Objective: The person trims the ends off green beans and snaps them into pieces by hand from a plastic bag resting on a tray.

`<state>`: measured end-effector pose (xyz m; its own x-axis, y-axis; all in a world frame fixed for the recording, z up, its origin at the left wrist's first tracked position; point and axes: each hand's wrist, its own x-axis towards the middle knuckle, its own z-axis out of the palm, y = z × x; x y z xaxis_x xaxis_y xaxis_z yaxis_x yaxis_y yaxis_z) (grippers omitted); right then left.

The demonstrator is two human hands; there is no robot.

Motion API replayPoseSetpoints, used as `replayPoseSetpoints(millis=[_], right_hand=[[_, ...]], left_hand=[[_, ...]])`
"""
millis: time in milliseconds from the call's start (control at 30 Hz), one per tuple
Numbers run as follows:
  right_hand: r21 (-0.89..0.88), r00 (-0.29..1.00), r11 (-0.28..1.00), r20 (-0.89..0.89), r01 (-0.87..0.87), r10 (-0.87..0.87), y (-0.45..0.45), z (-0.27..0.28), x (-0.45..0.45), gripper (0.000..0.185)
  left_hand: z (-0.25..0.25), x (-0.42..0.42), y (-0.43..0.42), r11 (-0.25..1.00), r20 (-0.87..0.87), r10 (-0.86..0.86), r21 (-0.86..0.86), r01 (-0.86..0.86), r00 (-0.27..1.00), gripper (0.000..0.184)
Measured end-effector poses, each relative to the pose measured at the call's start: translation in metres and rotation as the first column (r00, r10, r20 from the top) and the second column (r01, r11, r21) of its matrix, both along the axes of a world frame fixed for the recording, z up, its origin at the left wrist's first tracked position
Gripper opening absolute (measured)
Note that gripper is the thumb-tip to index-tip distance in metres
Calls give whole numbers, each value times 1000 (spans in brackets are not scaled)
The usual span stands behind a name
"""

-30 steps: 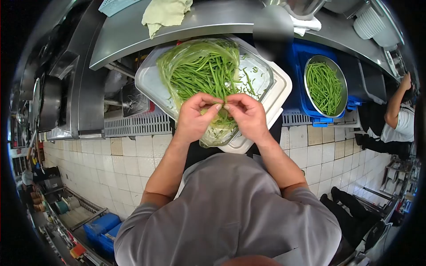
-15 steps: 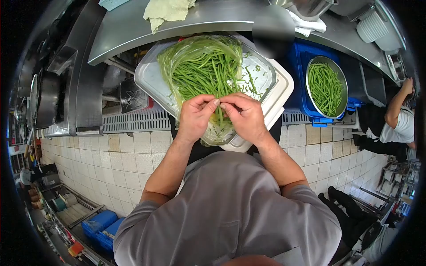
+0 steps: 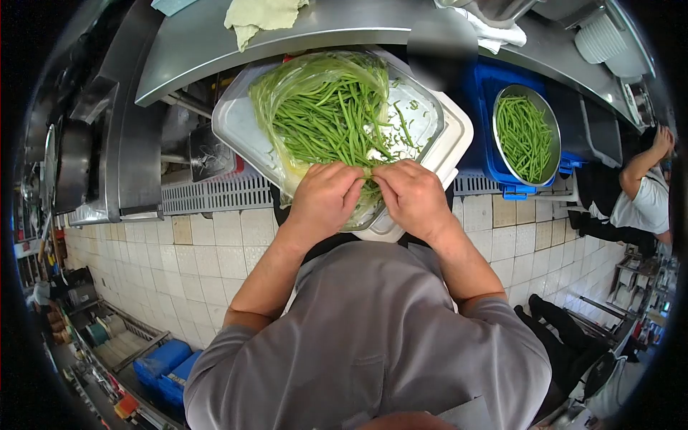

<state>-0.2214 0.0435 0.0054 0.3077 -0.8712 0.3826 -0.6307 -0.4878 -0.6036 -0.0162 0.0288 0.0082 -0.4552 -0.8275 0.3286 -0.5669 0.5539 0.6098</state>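
Observation:
My left hand and my right hand meet over the near part of a tray, their fingers closed in a pinch. Between the fingertips shows a short bit of green bean; most of it is hidden by the fingers. Just beyond my hands, a clear plastic bag lies opened around a big heap of green beans. The bag rests in a metal tray. Small green trimmings lie scattered on the tray's right side.
At the right, a metal bowl of green beans sits on a blue bin. A steel counter runs along the far side, with a yellowish cloth on it. Another person is at the far right. Tiled floor surrounds me.
Both hands have turned over so their backs now show more, and they have drawn slightly apart. A green bean piece now shows between the fingertips. The view has shifted a little.

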Motion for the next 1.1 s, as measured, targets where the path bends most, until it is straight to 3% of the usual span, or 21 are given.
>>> replayPoseSetpoints(millis=[200, 400, 500, 600, 700, 733, 800, 833, 867, 933, 967, 1100], right_hand=[[67, 988, 997, -152, 45, -35, 9, -6, 2, 8], [107, 987, 986, -113, 126, -114, 12, -6, 8, 8], [78, 970, 983, 166, 165, -176, 4, -24, 14, 6], [524, 853, 841, 371, 134, -367, -1, -22, 16, 10], [684, 704, 719, 570, -120, -424, -12, -25, 11, 9], [719, 635, 661, 617, -213, -466, -14, -23, 10, 11], [715, 635, 678, 606, -170, -480, -18, -24, 6, 15], [713, 636, 685, 600, -150, -485, -20, -24, 3, 18], [609, 760, 792, 490, 52, -427, -23, -23, 2, 19], [223, 909, 917, 184, 331, -373, -29, -14, 0, 23], [244, 907, 899, 129, 363, -401, -31, -5, 0, 31], [323, 871, 939, 418, 121, -256, -24, -11, 3, 26]], left_hand=[[-8, -8, -2, 994, 207, -90, -41, 100, 974, 10], [-9, -15, 0, 993, 216, -76, -69, 93, 974, 9], [-6, -16, -3, 988, 130, -2, -150, 22, 991, 9], [-15, -20, -8, 968, 8, 47, -246, -43, 999, 10], [-22, -22, -9, 960, -70, 76, -266, -92, 995, 6], [-25, -22, -8, 986, -232, 126, -79, -148, 964, 6], [-30, -22, -6, 937, -490, 301, 313, -156, 818, 7], [-29, -22, -7, 873, -728, 369, 485, 53, 577, 13], [-25, -20, -11, 826, -800, 435, 537, 169, 414, 14], [-18, -9, -26, 731, -815, 577, 548, 407, 60, 16], [-22, -5, -31, 737, -811, 585, 534, 415, 5, 16], [-19, 0, -37, 750, -796, 603, 543, 378, -51, 15]])
